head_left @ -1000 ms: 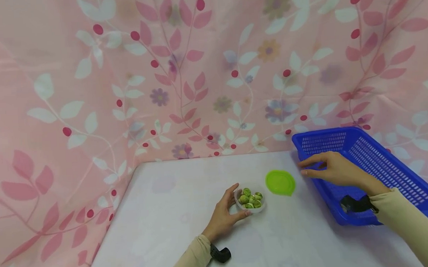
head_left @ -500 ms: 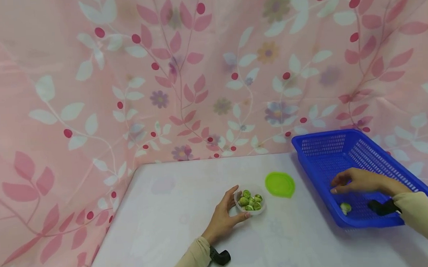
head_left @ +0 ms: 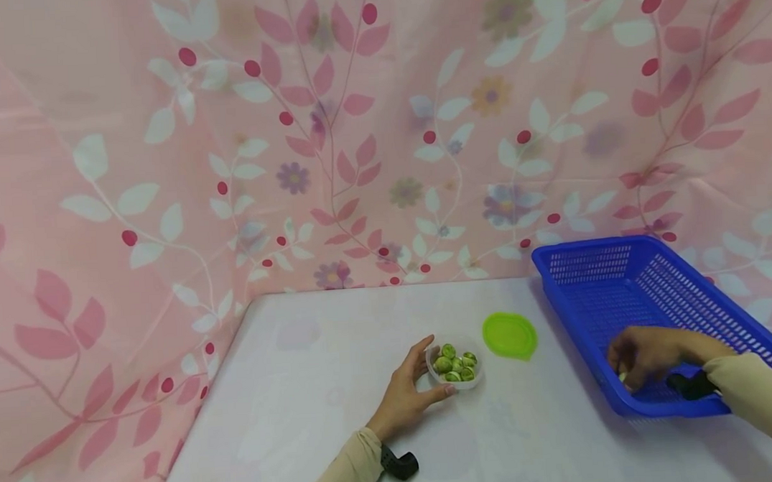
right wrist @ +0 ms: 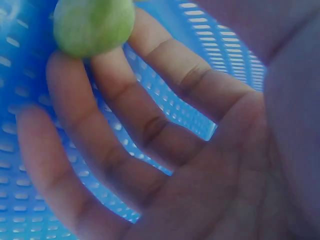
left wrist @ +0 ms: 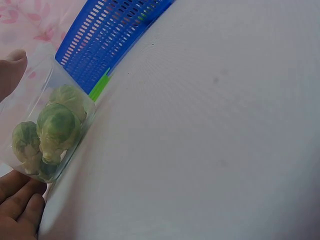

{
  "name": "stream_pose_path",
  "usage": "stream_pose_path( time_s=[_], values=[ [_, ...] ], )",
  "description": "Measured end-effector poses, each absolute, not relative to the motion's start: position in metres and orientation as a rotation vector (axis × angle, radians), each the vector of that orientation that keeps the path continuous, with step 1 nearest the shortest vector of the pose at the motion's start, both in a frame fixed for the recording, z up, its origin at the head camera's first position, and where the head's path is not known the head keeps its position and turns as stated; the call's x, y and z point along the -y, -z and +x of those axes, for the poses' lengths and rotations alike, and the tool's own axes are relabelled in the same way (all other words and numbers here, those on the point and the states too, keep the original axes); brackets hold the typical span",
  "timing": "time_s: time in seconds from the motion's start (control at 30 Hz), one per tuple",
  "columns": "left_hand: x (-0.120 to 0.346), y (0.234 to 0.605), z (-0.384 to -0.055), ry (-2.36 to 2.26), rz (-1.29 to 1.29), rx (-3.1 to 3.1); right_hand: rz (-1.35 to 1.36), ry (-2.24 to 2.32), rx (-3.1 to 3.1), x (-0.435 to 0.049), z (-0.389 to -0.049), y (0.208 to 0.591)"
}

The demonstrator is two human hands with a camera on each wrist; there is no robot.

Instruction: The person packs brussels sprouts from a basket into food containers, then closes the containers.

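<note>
My left hand (head_left: 402,390) holds a clear plastic container (head_left: 478,381) on the table, thumb at its near side and fingers at its far side. Several green Brussels sprouts (head_left: 452,364) lie in the container; the left wrist view shows them through its wall. Inside the blue basket (head_left: 574,326) my right hand (head_left: 650,355) reaches down near the left wall. Its fingertips grip one Brussels sprout (right wrist: 94,25), seen at the top of the right wrist view; the thumb tip is out of that frame. In the head view the hand hides most of this sprout.
A bright green lid (head_left: 509,335) lies flat on the white table (head_left: 314,373), between the container and the basket. A pink floral cloth (head_left: 355,127) hangs behind the table. The basket's raised perforated walls surround my right hand.
My right hand has moved from above the basket's left rim down into the basket, rightward and nearer me, onto the sprout lying there. My left hand stays on the container.
</note>
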State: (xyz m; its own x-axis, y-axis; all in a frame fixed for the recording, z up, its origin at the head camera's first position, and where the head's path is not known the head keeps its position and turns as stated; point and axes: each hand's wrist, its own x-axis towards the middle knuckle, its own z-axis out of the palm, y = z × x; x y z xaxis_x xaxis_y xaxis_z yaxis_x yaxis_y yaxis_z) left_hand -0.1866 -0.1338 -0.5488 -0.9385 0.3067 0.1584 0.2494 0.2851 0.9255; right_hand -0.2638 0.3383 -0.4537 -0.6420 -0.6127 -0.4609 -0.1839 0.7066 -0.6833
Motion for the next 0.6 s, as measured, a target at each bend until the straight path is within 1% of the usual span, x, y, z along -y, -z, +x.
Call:
stream_pose_path(
  time_s=[0.3,0.5,0.6],
  values=[
    [0.1347,0.5474,-0.1861,-1.767,0.552,-2.47,-0.618,0.759,-2.213,-0.3345,-0.2617,0.4568],
    [0.1343,0.5474,-0.1856,-1.768,0.541,-2.468,-0.735,0.821,-2.159,-0.3346,-0.2643,0.4611],
    [0.1343,0.548,-0.1857,-1.766,0.538,-2.472,-0.841,0.846,-2.155,-0.3342,-0.2677,0.4636]
  ],
)
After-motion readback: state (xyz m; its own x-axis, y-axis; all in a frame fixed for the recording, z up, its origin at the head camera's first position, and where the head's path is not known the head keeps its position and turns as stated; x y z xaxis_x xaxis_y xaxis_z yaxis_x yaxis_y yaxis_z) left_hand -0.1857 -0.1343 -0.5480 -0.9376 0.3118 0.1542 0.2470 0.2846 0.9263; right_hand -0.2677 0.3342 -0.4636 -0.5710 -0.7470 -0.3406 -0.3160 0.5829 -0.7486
